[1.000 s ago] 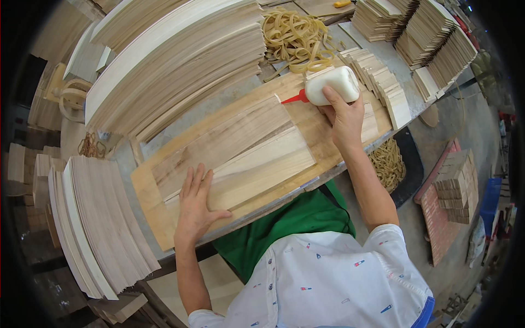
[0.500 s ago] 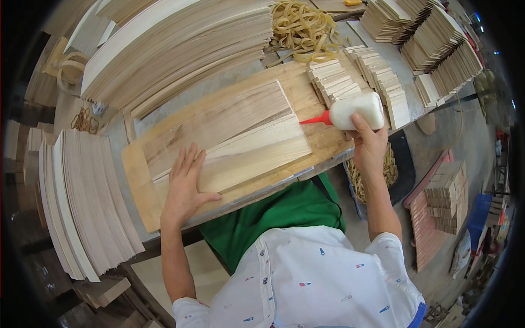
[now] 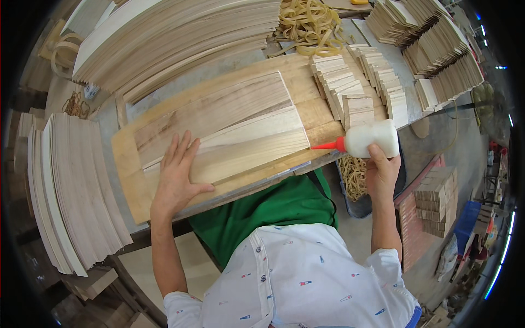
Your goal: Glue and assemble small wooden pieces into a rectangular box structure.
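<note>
Glue bottle point(image 3: 373, 139): white, red nozzle pointing left at the near right corner of the veneer sheets, just off the board's edge.
Right hand point(image 3: 381, 169): wrapped around the bottle from below.
Left hand point(image 3: 178, 175): fingers spread, pressed flat on the veneer sheets point(image 3: 229, 131).
Backing board point(image 3: 128, 175): under the sheets, on the workbench.
Small wood pieces point(image 3: 355, 90): stacked just beyond the bottle.
Risk: glue may drip past the edge if squeezed here; sheets may slide if the pressing palm lifts.
</note>
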The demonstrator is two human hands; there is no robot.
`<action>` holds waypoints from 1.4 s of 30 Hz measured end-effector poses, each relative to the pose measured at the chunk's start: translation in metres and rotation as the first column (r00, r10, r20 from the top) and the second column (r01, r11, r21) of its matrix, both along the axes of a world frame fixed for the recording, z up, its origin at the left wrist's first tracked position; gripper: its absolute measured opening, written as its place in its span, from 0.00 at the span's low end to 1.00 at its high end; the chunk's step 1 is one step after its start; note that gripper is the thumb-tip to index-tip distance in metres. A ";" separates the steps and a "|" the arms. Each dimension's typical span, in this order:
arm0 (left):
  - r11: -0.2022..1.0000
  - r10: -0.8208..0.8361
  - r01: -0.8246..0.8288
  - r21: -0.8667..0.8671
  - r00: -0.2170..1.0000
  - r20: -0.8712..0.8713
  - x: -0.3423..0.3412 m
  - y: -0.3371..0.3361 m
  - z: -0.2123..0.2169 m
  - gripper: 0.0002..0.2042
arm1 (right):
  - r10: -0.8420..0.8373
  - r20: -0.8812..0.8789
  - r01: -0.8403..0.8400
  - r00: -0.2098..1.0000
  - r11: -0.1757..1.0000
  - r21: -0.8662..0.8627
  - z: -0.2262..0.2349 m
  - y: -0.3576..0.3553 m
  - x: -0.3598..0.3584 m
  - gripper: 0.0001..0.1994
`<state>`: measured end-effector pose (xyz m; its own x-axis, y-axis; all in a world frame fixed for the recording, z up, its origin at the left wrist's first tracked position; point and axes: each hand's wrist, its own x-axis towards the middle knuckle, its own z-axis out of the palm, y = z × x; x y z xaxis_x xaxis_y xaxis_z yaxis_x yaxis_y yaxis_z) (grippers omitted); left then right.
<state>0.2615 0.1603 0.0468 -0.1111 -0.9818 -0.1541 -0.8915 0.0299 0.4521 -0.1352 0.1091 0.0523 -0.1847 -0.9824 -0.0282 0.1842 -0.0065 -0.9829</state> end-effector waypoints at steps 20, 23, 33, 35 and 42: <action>0.951 0.081 -0.116 -0.288 0.988 -0.129 0.009 0.019 -0.034 0.46 | 0.953 0.194 -0.965 0.232 0.250 -0.075 0.021 -0.058 0.345 0.34; 0.916 0.103 -0.121 -0.383 0.992 -0.067 0.009 0.023 -0.044 0.46 | 0.985 0.106 -0.990 0.139 0.136 0.034 0.017 -0.047 0.373 0.33; 0.954 0.095 -0.121 -0.273 0.990 -0.106 0.011 0.019 -0.044 0.47 | 0.998 -0.059 -0.988 0.004 0.013 0.156 0.014 -0.050 0.386 0.31; 0.949 0.096 -0.116 -0.294 0.992 -0.084 0.010 0.019 -0.046 0.47 | 0.996 -0.080 -0.991 0.038 0.048 0.127 0.016 -0.051 0.388 0.30; 0.941 0.091 -0.112 -0.319 0.993 -0.080 0.009 0.021 -0.044 0.47 | 0.984 -0.047 -0.985 0.171 0.172 0.020 0.011 -0.088 0.395 0.28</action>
<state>0.2704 0.1810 0.0029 -0.0070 -0.9842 0.1771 -0.8672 0.0941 0.4890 0.2599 0.0211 0.0629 0.9353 -0.3518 -0.0390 0.0107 0.1383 -0.9903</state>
